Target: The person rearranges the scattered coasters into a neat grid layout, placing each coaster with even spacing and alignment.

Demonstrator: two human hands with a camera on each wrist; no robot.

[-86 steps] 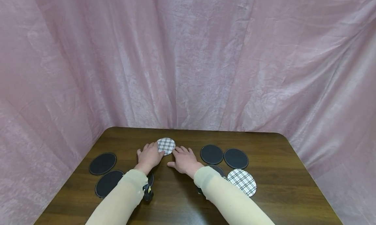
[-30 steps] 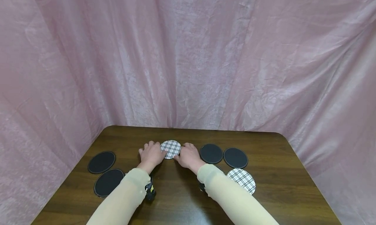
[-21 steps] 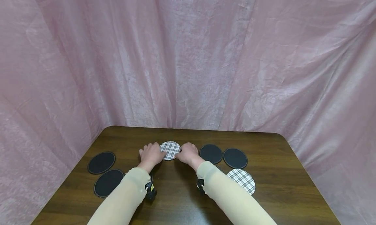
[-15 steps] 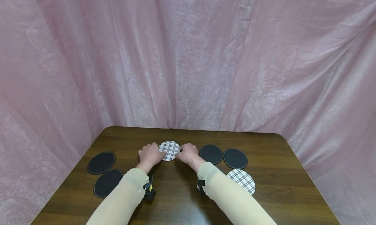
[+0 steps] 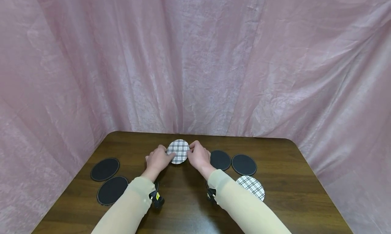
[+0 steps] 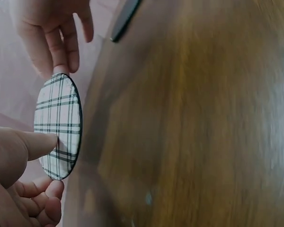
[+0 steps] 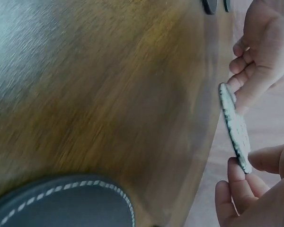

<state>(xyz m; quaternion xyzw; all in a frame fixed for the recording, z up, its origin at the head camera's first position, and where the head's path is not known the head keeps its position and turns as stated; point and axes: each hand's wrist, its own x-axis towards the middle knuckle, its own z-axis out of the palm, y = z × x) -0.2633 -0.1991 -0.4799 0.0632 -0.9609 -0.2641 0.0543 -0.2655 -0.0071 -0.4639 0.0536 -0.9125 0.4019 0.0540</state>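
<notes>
A round plaid coaster (image 5: 179,149), white with dark lines, is held up off the table between both hands. My left hand (image 5: 156,162) pinches its left edge, thumb lying on the plaid face and fingertips (image 6: 54,189) beneath the rim. On the opposite edge, my right hand (image 5: 200,158) pinches it between thumb and fingers (image 7: 240,182). From the right wrist view the coaster (image 7: 235,127) shows nearly edge-on, the table's far edge beside it.
Two black coasters (image 5: 105,169) lie at the left, and two more black coasters (image 5: 244,164) at the right, above a second plaid coaster (image 5: 251,187). Another dark coaster (image 5: 157,185) is mostly hidden under the left wrist. Pink curtain (image 5: 195,64) hangs behind the wooden table (image 5: 287,200).
The plaid coaster, which lay flat on the table, has been lifted and tilted toward the camera. My right hand has moved slightly up and away with it and now pinches its edge.
</notes>
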